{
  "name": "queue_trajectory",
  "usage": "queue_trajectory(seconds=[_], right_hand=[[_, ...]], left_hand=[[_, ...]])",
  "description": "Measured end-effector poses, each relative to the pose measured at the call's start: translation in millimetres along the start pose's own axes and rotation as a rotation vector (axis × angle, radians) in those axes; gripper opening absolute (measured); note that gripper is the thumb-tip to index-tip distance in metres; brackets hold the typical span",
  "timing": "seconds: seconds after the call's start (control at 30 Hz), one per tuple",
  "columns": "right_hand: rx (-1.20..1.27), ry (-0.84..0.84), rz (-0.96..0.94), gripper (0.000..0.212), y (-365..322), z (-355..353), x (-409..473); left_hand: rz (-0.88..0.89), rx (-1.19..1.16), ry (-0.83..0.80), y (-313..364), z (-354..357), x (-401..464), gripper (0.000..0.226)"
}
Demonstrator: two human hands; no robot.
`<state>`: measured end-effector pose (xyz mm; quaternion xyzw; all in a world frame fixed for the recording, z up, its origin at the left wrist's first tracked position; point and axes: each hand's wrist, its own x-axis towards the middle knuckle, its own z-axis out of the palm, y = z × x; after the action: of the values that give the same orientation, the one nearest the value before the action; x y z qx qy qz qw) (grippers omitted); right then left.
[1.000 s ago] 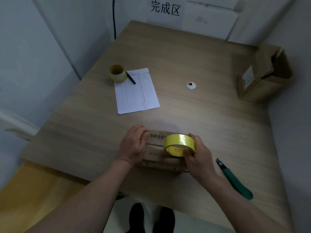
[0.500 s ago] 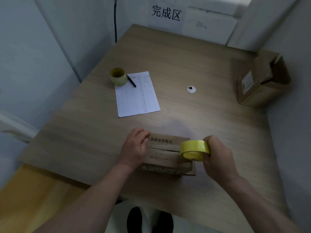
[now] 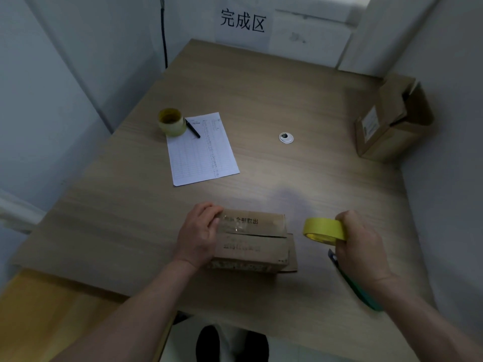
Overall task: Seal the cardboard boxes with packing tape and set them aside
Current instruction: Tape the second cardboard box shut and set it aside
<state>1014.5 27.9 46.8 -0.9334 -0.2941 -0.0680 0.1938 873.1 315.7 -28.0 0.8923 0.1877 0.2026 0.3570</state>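
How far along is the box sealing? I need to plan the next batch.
Under way. The left hand pins clear tape on the small box, while the right hand holds the yellow roll just off its right end. Left: cut, press down, set aside. The far box stands open.

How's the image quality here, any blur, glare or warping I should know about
Head view: dim overall, with a pale glare patch on the table; wide-angle warping bends the walls; the green-handled cutter by the right hand is smeared; print on the small box is partly unreadable.
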Motion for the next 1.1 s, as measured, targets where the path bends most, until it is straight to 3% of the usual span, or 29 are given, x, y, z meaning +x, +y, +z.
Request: queue_trajectory(seconds=[0.13,0.3,0.47,0.63,0.83,1.03,1.1], right_hand=[[0.112,0.026,0.026,0.045,-11,-3,5],[0.155,0.040,-0.045,0.026,-18,-3,5],[0.203,0.038,-0.005,0.023,-34,-3,8],[0.263,0.068,-0.048,0.025,-52,-1,10],[0.392,0.107,-0.003,0.024,-68,-3,14],[0.664,0.123,0.142,0.014,-84,2,18],[0.722,0.075,0.174,0.024,-90,13,14]], left_hand=[[-0.003,0.073,0.017,2,-1,-1,0.039],[0.055,0.371,0.095,11,-9,-3,0.031],[0.116,0.449,0.048,21,-12,-2,0.030],[0.021,0.372,0.004,31,-10,4,0.013],[-0.144,0.337,-0.090,45,-15,12,0.017],[-0.317,0.099,-0.049,49,-27,13,0.017],[-0.378,-0.018,-0.029,48,-33,12,0.018]])
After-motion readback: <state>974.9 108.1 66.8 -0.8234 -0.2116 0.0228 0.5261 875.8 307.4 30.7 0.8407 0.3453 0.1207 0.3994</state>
